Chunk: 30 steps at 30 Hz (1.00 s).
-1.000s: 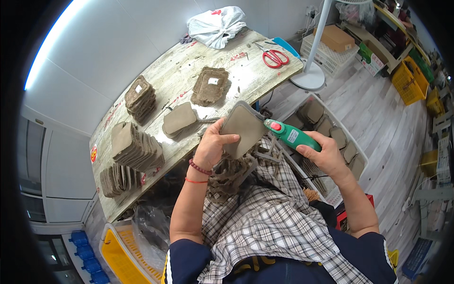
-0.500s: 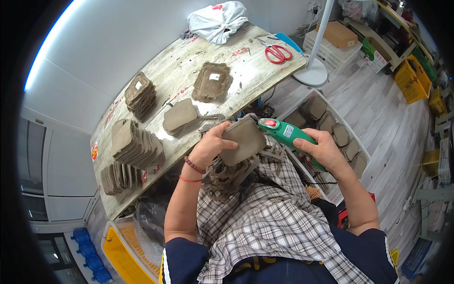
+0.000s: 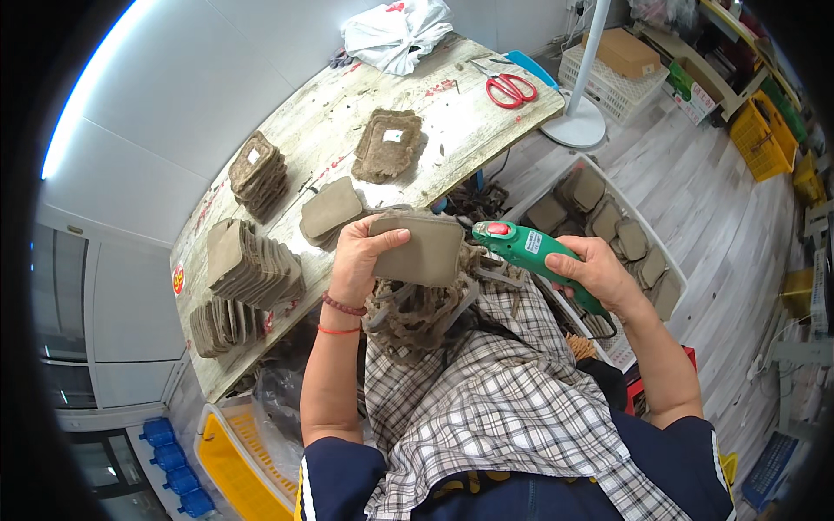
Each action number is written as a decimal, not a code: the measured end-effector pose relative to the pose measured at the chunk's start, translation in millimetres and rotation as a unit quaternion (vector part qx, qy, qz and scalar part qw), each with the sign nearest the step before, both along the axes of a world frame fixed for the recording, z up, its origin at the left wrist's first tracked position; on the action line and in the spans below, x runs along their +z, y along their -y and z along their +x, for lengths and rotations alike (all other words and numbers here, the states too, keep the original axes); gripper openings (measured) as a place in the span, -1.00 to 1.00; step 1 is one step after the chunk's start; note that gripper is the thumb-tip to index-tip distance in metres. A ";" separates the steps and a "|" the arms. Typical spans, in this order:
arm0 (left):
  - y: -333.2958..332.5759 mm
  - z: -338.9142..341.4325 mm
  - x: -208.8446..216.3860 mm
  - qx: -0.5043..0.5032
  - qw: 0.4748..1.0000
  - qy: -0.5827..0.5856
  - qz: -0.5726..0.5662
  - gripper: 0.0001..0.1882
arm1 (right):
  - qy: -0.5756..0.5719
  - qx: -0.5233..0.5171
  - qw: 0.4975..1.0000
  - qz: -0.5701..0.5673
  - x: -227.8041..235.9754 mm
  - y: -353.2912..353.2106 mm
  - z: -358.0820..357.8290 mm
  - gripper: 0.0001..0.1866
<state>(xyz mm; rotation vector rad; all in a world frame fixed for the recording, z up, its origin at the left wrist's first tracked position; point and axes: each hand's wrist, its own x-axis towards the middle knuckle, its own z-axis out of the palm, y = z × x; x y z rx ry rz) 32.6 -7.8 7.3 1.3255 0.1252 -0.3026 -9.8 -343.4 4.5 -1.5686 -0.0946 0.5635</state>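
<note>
My left hand (image 3: 354,265) grips a rounded rectangular grey-brown fabric pad (image 3: 426,247), with the thumb flat on its face. In my right hand (image 3: 593,276) is a green handheld electric cutter (image 3: 532,247) with a red button; its tip points at the pad's right edge, close to it. Whether tip and pad touch I cannot tell. Under the pad, a heap of fuzzy brown trimmings (image 3: 413,317) lies on my checked apron (image 3: 486,391). Just beyond my left hand, a small pile of similar pads (image 3: 330,211) rests on the table.
On the table (image 3: 486,143) stand stacked pads (image 3: 248,265), fuzzy-edged pieces (image 3: 388,146), red-handled scissors (image 3: 511,89) and a white plastic bag (image 3: 398,35). A white crate of pads (image 3: 682,260) is at right, below a lamp stand (image 3: 573,130). A yellow basket (image 3: 228,469) sits lower left.
My left hand and the pad have shifted left, and the pad has tilted. Scraps seen along its top edge no longer show there. The cutter has barely moved.
</note>
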 end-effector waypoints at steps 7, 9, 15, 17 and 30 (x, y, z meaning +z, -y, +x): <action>3.3 3.3 6.1 -0.050 0.996 -0.005 0.077 -0.80 | 0.031 -0.010 0.998 -0.044 2.9 -3.7 -4.4 -0.56; 10.4 2.7 11.4 -0.066 0.995 -0.017 0.078 -0.79 | 0.040 0.001 0.997 -0.071 4.2 -4.3 -5.2 -0.56; 21.9 5.1 16.4 -0.142 0.982 -0.020 0.121 -0.78 | 0.063 -0.011 0.996 -0.060 5.0 -13.4 -4.9 -0.54; 22.9 7.0 17.0 -0.167 0.975 -0.029 0.142 -0.78 | 0.064 -0.006 0.996 -0.057 6.6 -16.0 -3.1 -0.54; -25.5 29.5 10.4 -0.040 0.994 0.020 0.099 -0.73 | 0.040 -0.056 0.998 -0.010 -16.4 -31.9 23.4 -0.67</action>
